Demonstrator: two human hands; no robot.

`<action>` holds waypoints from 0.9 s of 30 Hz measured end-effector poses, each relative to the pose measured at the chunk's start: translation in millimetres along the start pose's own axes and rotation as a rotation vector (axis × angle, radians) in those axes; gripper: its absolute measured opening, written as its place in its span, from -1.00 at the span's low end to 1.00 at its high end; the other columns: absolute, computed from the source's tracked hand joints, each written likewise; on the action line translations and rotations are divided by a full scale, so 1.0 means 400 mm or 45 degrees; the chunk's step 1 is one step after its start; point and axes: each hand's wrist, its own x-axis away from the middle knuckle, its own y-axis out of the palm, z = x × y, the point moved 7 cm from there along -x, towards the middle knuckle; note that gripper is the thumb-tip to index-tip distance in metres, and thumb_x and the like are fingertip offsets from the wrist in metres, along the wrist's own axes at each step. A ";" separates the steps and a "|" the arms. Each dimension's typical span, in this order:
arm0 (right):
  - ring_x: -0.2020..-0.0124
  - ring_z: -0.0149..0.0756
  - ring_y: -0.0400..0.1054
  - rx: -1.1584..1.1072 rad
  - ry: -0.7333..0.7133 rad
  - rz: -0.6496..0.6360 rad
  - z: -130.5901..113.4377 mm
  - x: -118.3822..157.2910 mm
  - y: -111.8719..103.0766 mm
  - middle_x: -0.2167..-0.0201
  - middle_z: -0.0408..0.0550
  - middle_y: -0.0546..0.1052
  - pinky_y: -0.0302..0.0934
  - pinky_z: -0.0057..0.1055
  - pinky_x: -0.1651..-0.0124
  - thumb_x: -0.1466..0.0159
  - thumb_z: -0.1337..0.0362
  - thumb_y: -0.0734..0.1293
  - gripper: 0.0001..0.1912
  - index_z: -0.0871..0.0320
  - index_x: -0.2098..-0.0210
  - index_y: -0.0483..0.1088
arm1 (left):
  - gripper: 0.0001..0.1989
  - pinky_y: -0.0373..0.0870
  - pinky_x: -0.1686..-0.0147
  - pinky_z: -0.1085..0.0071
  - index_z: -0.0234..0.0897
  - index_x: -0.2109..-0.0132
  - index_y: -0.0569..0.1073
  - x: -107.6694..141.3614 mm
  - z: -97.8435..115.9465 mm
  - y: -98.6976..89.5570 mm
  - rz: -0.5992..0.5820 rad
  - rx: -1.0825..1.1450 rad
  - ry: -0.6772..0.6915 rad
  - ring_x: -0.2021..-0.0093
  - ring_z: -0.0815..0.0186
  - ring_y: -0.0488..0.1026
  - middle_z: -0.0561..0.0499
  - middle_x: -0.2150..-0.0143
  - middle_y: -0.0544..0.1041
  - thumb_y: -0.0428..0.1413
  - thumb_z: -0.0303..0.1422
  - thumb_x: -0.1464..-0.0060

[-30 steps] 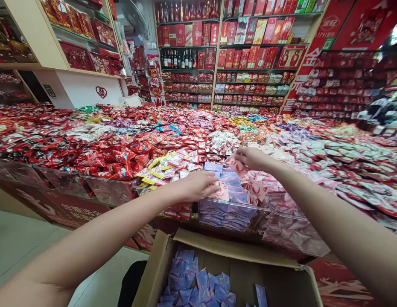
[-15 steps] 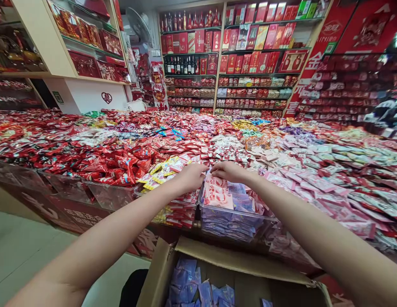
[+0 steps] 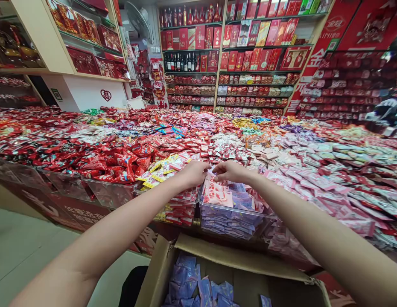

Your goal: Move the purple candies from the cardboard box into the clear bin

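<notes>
Both my hands are over the front edge of the display, close together with a narrow gap between them. My left hand [image 3: 196,172] is closed, its fingers curled inward beside the yellow-and-white packets [image 3: 158,174]; anything inside them is hidden. My right hand [image 3: 231,171] has bent fingers, with thumb and fingertips apart, just above the pink packets with red print [image 3: 217,194]. Those pink packets lie on top of purple packets [image 3: 230,221] in a clear plastic bin [image 3: 238,210]. Below my arms, an open cardboard box [image 3: 243,260] holds loose purple packets [image 3: 185,279].
Red wrapped sweets [image 3: 121,164] fill the bins to the left, and pale pink packets [image 3: 316,187] are heaped to the right. Shelves with red boxes [image 3: 200,38] and bottles stand behind. A fan [image 3: 137,21] is at the back left. Tiled floor [image 3: 22,247] shows lower left.
My right hand has shifted slightly right, and its thumb and fingers are further apart. The left hand has barely moved. The pink packets stay in place.
</notes>
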 end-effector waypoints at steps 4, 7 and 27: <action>0.50 -0.45 0.28 0.003 -0.026 0.098 -0.004 -0.004 -0.008 0.52 -0.15 0.45 0.15 -0.52 0.44 0.06 0.32 0.35 -0.73 0.26 0.33 0.36 | -0.67 0.28 0.30 0.48 -0.20 0.07 0.39 -0.007 0.007 -0.003 0.003 0.003 0.002 0.26 0.31 0.41 0.00 0.24 0.52 -0.04 -0.43 0.02; 0.51 -0.45 0.28 0.059 -0.051 0.116 -0.011 -0.008 -0.004 0.53 -0.16 0.45 0.14 -0.53 0.46 0.04 0.31 0.33 -0.77 0.25 0.36 0.36 | -0.71 0.28 0.29 0.46 -0.19 0.11 0.43 -0.014 0.013 -0.001 -0.005 -0.025 -0.004 0.28 0.30 0.42 0.01 0.29 0.53 -0.02 -0.39 0.03; 0.33 -0.12 0.37 1.133 0.586 0.000 0.132 0.166 -0.119 0.37 0.16 0.48 0.13 -0.38 0.47 0.12 0.03 0.33 -0.61 0.23 0.43 0.43 | -0.75 0.24 0.29 0.31 -0.26 0.39 0.44 -0.014 0.101 0.020 -0.230 -0.224 0.154 0.26 0.19 0.39 -0.11 0.32 0.50 -0.13 -0.38 -0.01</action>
